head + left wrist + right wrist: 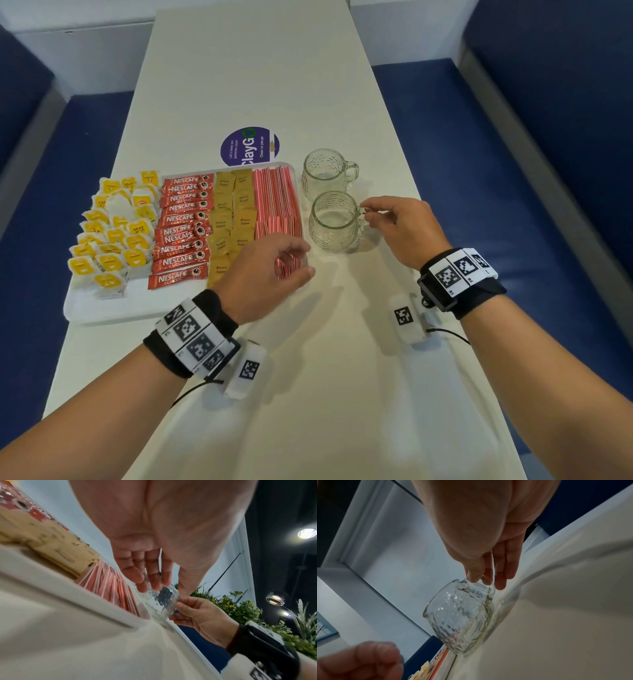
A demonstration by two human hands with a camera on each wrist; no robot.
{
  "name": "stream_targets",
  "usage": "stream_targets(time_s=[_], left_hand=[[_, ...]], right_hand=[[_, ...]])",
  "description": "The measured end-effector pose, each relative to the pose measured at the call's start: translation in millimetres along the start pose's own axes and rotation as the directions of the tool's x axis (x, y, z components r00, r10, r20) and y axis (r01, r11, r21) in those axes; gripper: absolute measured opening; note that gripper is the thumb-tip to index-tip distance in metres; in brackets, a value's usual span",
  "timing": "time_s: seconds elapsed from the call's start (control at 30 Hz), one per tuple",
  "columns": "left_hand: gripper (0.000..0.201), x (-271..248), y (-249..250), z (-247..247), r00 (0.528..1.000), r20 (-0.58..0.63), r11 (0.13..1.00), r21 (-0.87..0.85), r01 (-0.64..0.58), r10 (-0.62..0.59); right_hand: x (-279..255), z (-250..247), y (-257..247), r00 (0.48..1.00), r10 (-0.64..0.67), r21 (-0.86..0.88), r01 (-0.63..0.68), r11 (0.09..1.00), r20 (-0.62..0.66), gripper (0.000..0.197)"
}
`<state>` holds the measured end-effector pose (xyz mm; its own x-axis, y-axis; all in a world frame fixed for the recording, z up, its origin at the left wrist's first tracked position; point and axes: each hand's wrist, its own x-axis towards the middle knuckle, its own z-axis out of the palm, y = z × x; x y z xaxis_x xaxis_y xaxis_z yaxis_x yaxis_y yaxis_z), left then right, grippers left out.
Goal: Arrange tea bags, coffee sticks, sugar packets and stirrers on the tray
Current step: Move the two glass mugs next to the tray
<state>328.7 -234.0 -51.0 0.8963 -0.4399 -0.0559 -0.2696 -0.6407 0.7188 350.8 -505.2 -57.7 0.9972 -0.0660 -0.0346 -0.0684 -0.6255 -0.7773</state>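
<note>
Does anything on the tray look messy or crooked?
Mostly tidy. The coffee sticks lie in a column, but several are tilted and overlap unevenly. The tea bags sit in a loose, bunched pile on the tray. Nothing looks spilled or torn.

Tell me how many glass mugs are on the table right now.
2. The far glass mug stands beside the tray; the near glass mug stands just before it, its handle pinched by the right hand.
</note>
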Motion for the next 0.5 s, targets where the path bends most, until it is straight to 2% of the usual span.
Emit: stream_targets(time_s=[0.5], left_hand=[[0.025, -44, -1, 19, 0.994, 0.086, 0.998, 0.006, -0.061, 0.06]], right_hand=[[0, 2, 3, 1.0, 0.004, 0.027, -0.003, 1.0, -0.011, 0.022]])
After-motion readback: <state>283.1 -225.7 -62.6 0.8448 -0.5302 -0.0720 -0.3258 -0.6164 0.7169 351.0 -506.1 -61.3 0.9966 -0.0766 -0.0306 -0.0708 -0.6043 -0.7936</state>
